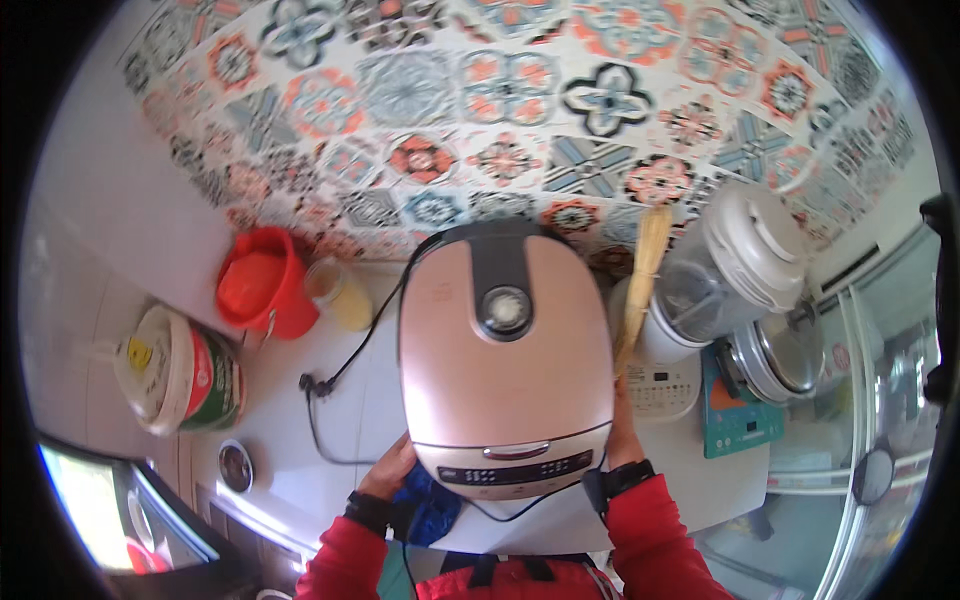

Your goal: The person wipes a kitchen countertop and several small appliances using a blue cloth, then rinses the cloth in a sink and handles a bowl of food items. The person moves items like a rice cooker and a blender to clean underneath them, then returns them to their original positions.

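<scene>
A rose-gold rice cooker (pixel 502 375) with a dark vent strip and front control panel stands before me on the white table. My left hand (pixel 391 466) rests against its lower left side, and a dark blue cloth (pixel 431 504) lies just beside that hand. On the opposite side, my right hand (pixel 622 431) holds the cooker's lower right flank; its fingers are partly hidden behind the body. A black power cord with a plug (pixel 319 385) lies to the left, and part of a cord loops below the cooker's front.
At left are a red bucket (pixel 289 300), a glass jar (pixel 349 300), a lidded white tub (pixel 172 375) and a small bowl (pixel 235 465). At right are a straw whisk (pixel 645 285), a blender-like appliance (pixel 697 292), a teal induction cooktop (pixel 739 435) and a steel pot (pixel 784 356).
</scene>
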